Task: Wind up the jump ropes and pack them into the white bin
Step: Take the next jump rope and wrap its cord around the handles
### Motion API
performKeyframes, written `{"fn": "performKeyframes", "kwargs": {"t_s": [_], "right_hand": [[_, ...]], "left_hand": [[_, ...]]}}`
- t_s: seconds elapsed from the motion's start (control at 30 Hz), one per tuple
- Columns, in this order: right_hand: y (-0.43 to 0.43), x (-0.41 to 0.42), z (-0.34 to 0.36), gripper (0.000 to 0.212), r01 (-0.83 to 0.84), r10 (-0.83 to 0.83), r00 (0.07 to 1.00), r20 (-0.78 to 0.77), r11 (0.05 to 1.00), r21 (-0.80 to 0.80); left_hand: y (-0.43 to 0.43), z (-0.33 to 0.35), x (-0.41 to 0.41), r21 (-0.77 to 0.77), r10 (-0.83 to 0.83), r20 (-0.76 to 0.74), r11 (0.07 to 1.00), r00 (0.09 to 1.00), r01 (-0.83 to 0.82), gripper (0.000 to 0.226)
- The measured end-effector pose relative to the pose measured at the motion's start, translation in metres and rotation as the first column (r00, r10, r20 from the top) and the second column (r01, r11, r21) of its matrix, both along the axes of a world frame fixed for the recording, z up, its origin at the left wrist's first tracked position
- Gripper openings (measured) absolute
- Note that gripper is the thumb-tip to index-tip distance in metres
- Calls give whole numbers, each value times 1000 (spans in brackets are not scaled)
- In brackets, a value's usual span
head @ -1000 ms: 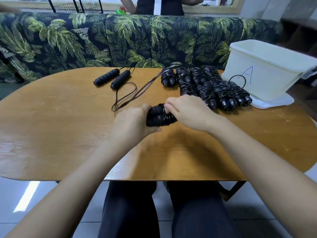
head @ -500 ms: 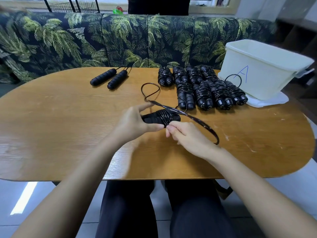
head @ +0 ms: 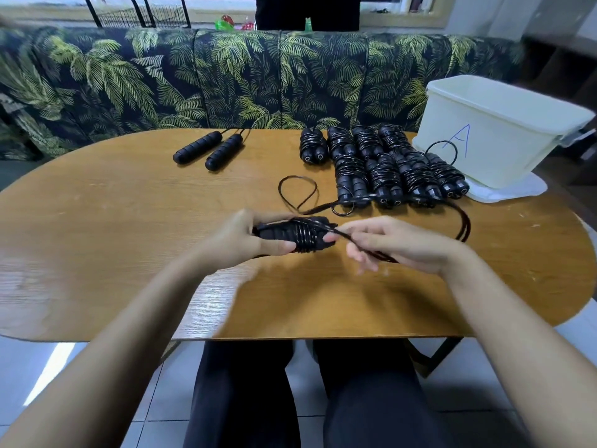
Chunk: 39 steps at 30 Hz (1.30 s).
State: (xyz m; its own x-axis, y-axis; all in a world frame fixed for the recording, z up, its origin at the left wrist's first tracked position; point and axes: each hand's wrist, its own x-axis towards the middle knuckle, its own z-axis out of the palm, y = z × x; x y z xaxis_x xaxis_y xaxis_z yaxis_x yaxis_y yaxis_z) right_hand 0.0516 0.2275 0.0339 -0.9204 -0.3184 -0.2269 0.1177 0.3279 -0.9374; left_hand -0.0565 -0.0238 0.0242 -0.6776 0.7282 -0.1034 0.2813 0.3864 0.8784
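A palm-print sofa (head: 226, 79) runs along the far side, well beyond both hands. The wooden table (head: 97, 237) carries everything else. The white bin (head: 497, 124), marked with a blue A, stands on a flat white lid (head: 517, 190) far to the right of the fingers, well apart from them. Between the bin and the fingers lie the wound jump ropes (head: 384, 163) in two rows, the near row just beyond the right hand (head: 400, 244). Beyond the left hand (head: 239, 237), an unwound pair of handles (head: 210, 150) rests side by side.

The left hand's fingers (head: 277, 245) curl round the handles (head: 290, 236) of the jump rope being wound, several turns already lying across them. The right hand's fingers (head: 352, 229) pinch the cord (head: 463, 221) just beside that bundle. From there the cord sweeps out to the right, bends back past the near row of wound ropes, touching or passing just beside them, and ends in a loose loop on the table just beyond the left fingers.
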Motion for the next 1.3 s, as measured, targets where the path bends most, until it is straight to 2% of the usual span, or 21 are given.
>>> {"fn": "performKeyframes", "kwargs": {"t_s": [0.07, 0.13, 0.17, 0.2, 0.23, 0.27, 0.3, 0.37, 0.43, 0.5, 0.57, 0.63, 0.67, 0.73, 0.8, 0.87, 0.97, 1.07, 1.13, 1.23, 1.3], "right_hand": [[18, -9, -9, 43, 42, -33, 998, 53, 984, -176], [20, -16, -25, 33, 138, -127, 989, 82, 978, -155], [17, -18, -33, 28, 171, -164, 984, 74, 980, -98], [11, -17, -39, 28, 192, -191, 981, 33, 981, -22], [4, -15, -43, 31, 208, -207, 978, -34, 977, 45], [-2, -12, -46, 33, 217, -207, 972, -114, 973, 80], [-7, -9, -47, 33, 223, -205, 961, -187, 971, 85], [-17, -3, -45, 30, 226, -202, 942, -267, 972, 62], [-22, -2, -42, 27, 203, -179, 938, -296, 978, 52], [-21, -6, -41, 25, 178, -152, 942, -298, 982, 63], [-19, -11, -39, 24, 164, -132, 948, -291, 982, 90], [-19, -18, -34, 24, 148, -98, 951, -292, 977, 152], [-17, -21, -30, 22, 143, -82, 953, -290, 971, 193], [-13, -27, -16, 16, 121, -43, 956, -290, 958, 259], [-9, -36, 3, 16, 49, 99, 941, -323, 906, 421], [-9, -46, 18, 14, -17, 235, 930, -284, 796, 605], [-15, -57, 32, 22, -10, 283, 922, -263, 699, 715], [-28, -59, 34, 32, 125, 298, 890, -346, 570, 812], [-40, -56, 27, 35, 259, 295, 856, -424, 465, 847], [-55, -42, 14, 33, 461, 210, 765, -609, 483, 745], [-60, -31, 2, 40, 565, 170, 686, -708, 490, 664]], "left_hand": [[4, 1, 5, -22, -4, -37, 1000, 999, 3, 50], [14, 1, 10, -202, 57, -324, 971, 944, -128, 53], [18, 0, 10, -280, 86, -516, 924, 852, -262, 54], [19, 0, 9, -281, 129, -650, 875, 749, -395, 55], [20, 1, 6, -233, 200, -697, 845, 688, -482, 56], [18, 2, 1, -155, 291, -683, 838, 670, -522, 55], [17, 4, -3, -82, 373, -615, 846, 695, -526, 54], [17, 7, -8, 77, 456, -378, 883, 806, -463, 52], [23, 10, -5, 241, 437, -60, 879, 897, -412, 55], [27, 13, -2, 288, 401, 151, 857, 904, -428, 59], [28, 18, 1, 304, 356, 221, 859, 908, -411, 59], [26, 22, 5, 346, 240, 241, 884, 940, -314, 51], [25, 25, 9, 359, 158, 226, 904, 961, -233, 46], [21, 27, 17, 316, -20, 164, 948, 986, -33, 51], [17, 26, 23, 175, -138, 46, 976, 989, 128, 53], [15, 26, 25, 13, -188, -140, 981, 972, 191, 52], [18, 30, 26, -239, -237, -424, 960, 874, 145, 53], [25, 30, 28, -484, -269, -720, 855, 640, -186, 62], [30, 21, 27, -463, -169, -771, 811, 614, -358, 68], [32, 13, 23, -251, 158, -715, 851, 681, -461, 76], [31, 9, 16, -76, 339, -580, 883, 741, -463, 76]]}}
